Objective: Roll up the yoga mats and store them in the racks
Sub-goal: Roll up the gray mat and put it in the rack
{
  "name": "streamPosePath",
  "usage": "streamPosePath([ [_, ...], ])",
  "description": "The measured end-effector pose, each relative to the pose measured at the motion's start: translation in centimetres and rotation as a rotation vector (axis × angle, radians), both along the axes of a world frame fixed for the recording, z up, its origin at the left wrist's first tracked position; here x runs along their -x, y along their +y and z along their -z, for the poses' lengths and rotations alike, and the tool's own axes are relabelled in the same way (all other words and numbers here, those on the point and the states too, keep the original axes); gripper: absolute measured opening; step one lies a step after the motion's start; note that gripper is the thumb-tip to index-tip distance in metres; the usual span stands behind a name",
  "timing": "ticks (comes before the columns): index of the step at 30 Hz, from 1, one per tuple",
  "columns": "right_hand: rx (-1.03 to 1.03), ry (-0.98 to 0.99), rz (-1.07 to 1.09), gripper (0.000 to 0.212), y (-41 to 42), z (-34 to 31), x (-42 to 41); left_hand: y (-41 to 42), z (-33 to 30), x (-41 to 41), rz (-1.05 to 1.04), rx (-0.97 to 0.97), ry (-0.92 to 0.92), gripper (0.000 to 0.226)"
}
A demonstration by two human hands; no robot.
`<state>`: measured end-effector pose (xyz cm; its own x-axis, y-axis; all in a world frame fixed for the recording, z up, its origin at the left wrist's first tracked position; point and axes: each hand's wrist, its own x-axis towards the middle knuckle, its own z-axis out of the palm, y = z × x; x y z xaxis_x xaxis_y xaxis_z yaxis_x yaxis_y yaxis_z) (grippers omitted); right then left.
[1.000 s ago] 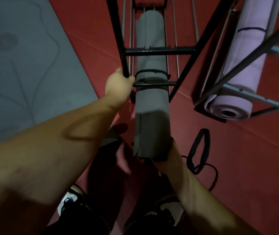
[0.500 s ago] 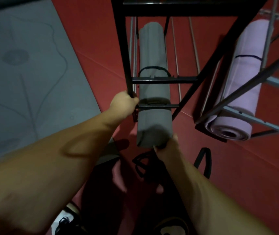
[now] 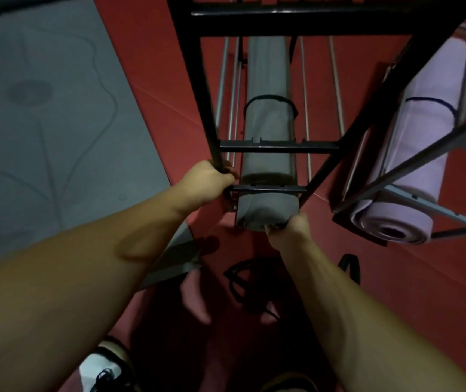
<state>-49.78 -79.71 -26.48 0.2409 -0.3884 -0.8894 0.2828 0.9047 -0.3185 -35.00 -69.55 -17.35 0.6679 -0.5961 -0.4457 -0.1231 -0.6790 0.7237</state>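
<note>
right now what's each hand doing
Left hand: closed, gripping the black rack post.
Right hand: closed on the near end of the grey mat.

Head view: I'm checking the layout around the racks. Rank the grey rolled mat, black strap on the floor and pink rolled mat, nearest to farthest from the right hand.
1. Grey rolled mat, in its grip.
2. Black strap, floor below.
3. Pink rolled mat, right rack.

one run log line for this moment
left hand: grips black rack post | right hand: holds rolled grey mat end | mat: in rack
</note>
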Motion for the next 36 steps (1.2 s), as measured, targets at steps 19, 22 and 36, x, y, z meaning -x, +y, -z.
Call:
streamPosePath([
  [19,-0.035,0.332,-0.655,0.061,5.9,-4.8,5.8,7.1,-3.1,2.9,0.163,-0.243,-0.004,0.046],
  [22,0.130,0.342,-1.115,0.044,9.4,-7.9,5.6,13.5,-5.5,2.6,0.287,-0.376,-0.026,0.035],
  [36,1.516,0.531,-2.494,0.032,24.0,-17.8,-4.2,42.7,-9.8,1.0,0.258,-0.684,-0.116,0.028],
])
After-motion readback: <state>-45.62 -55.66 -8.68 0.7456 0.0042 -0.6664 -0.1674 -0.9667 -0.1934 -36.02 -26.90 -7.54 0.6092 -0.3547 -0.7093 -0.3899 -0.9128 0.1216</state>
